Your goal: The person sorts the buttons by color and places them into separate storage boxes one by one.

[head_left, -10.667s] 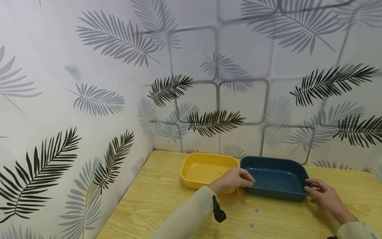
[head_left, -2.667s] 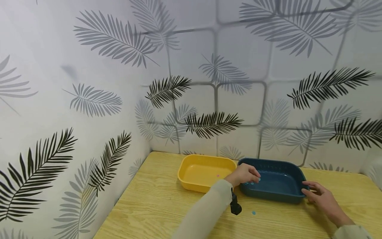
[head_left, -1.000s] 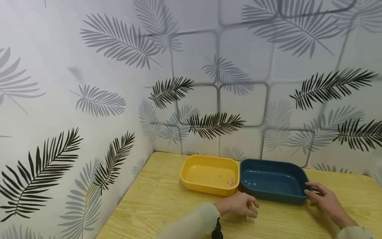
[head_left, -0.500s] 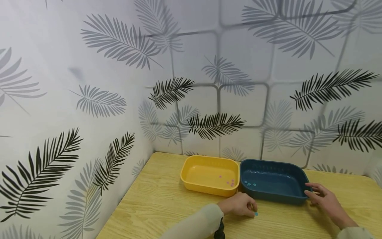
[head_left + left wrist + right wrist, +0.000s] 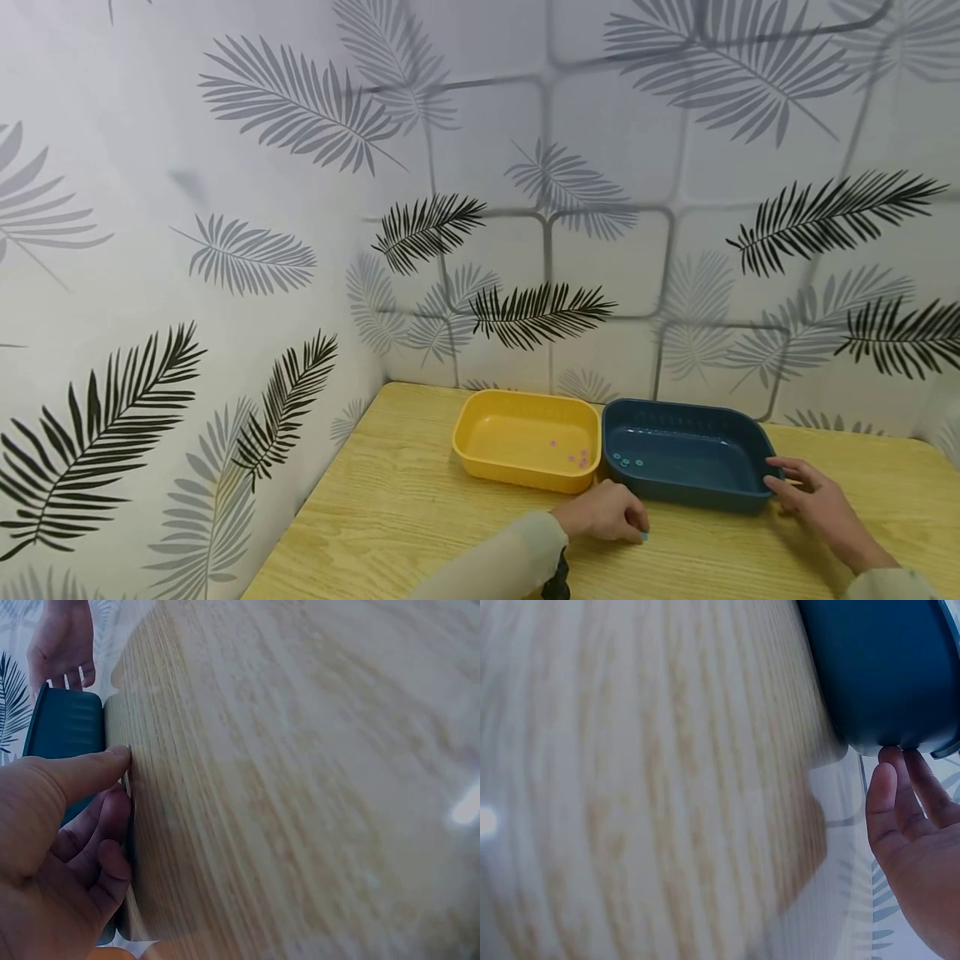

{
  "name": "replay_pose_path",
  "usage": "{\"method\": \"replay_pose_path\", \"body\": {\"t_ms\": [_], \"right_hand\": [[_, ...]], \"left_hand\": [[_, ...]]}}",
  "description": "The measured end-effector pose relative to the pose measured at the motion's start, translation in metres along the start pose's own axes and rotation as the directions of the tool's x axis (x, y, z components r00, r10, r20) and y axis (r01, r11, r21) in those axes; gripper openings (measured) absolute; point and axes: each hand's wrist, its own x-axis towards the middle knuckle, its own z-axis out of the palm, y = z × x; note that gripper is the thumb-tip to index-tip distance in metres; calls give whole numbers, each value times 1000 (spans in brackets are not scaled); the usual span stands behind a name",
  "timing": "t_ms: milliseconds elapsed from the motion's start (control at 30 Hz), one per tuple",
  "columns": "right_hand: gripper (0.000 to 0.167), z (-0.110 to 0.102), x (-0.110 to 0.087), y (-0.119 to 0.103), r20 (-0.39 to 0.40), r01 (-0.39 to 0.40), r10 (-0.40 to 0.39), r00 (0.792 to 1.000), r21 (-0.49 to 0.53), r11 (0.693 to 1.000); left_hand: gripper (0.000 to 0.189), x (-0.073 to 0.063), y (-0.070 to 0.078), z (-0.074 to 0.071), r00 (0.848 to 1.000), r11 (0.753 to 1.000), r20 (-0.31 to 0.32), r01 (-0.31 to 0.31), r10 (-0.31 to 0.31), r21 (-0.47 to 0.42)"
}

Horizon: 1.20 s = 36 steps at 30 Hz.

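My left hand (image 5: 603,511) is low over the table in front of the trays. Its fingers are curled, and thumb and forefinger pinch a small round blue disc (image 5: 643,537) at the tabletop. In the left wrist view the thumb (image 5: 90,772) reaches down to the wood, and the disc is barely visible. My right hand (image 5: 817,504) touches the right end of the dark blue tray (image 5: 697,492) with extended fingertips. Several light blue discs (image 5: 626,462) lie in that tray's left end. Beside it, the yellow tray (image 5: 517,475) holds several pink discs (image 5: 582,459).
The two trays stand side by side near the back of the wood-grain table (image 5: 390,508). Behind them rises a wall (image 5: 480,333) with a leaf pattern. A dark strap (image 5: 557,579) hangs at the left wrist.
The left hand dropped a blue disc into the blue tray, then moved down to the remaining one on the table. Over the last half second it barely shifts; the right hand stays put.
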Motion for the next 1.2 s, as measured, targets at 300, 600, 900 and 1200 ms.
{"method": "replay_pose_path", "body": {"t_ms": [300, 600, 900, 1200], "right_hand": [[62, 0, 1, 1, -4, -5, 5, 1000, 11, 1000], [62, -1, 2, 3, 6, -8, 8, 1000, 20, 1000], [61, -1, 2, 4, -3, 2, -2, 1000, 15, 1000], [62, -1, 0, 2, 7, -4, 4, 1000, 29, 1000]], "left_hand": [[6, 2, 1, 1, 1000, 1000, -12, -15, 15, 16], [4, 5, 5, 1, 999, 999, -13, 40, -41, -10], [6, 8, 8, 0, 995, 994, -5, 104, -105, -25], [5, 8, 11, 0, 990, 991, 50, 131, -130, -10]]}}
